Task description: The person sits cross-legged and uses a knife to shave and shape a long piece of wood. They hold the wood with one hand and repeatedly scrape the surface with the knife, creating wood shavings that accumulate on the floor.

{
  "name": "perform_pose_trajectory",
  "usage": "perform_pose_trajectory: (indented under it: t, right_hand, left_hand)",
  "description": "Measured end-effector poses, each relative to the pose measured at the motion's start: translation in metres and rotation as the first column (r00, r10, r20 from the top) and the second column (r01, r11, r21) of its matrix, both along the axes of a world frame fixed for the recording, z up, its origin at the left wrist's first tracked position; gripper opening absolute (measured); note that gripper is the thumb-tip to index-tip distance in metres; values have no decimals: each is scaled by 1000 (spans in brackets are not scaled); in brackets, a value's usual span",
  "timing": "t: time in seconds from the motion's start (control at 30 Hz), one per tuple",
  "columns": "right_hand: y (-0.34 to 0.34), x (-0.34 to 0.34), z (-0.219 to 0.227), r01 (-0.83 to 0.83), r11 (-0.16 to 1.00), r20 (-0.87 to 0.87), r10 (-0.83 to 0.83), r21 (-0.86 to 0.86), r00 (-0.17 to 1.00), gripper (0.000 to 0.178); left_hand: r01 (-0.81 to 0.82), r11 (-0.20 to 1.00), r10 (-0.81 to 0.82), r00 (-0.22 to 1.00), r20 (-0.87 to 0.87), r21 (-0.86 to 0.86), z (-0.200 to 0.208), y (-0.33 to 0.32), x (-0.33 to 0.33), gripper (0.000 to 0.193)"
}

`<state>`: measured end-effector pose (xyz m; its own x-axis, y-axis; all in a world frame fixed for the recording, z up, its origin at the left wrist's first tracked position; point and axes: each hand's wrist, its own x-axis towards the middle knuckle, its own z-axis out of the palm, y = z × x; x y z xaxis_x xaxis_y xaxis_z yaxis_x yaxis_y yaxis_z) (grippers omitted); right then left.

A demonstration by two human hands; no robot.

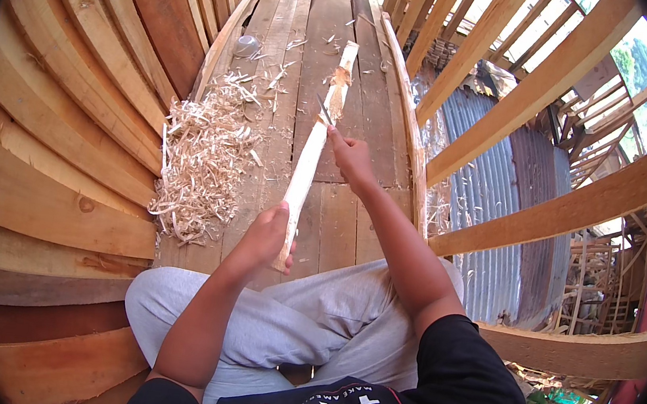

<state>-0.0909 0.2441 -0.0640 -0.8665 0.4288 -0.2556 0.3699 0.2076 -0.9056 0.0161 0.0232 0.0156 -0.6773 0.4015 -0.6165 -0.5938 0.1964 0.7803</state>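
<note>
A long pale wooden stick [310, 155] slants away from me over the plank floor, its far part still covered in brown bark. Near its close end, my left hand [265, 235] is wrapped round it. Farther along, my right hand [351, 157] is closed, with a knife [324, 111] in its grip. The blade lies against the stick just where the bared wood meets the bark. The knife's handle is hidden inside my fingers.
Curly wood shavings [204, 164] are heaped left of the stick, by the plank wall [68, 133]. A small clear cup [247, 46] stands farther off. On the right, slatted railings [528, 90] rise, with corrugated metal sheets [491, 197] beyond. My crossed legs [310, 320] are close below.
</note>
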Motion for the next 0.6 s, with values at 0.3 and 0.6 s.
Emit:
perform_pose_trajectory:
  t: [0.3,0.6]
  right_hand:
    - [25,0,38,84,815,145,-1,-574,989,58]
    - [46,4,40,363,442,102,-512,-820,853,56]
  left_hand:
    - [-13,999,13,1000,1,-30,2,-3,0,42]
    - [-14,999,15,999,34,-34,2,1,0,45]
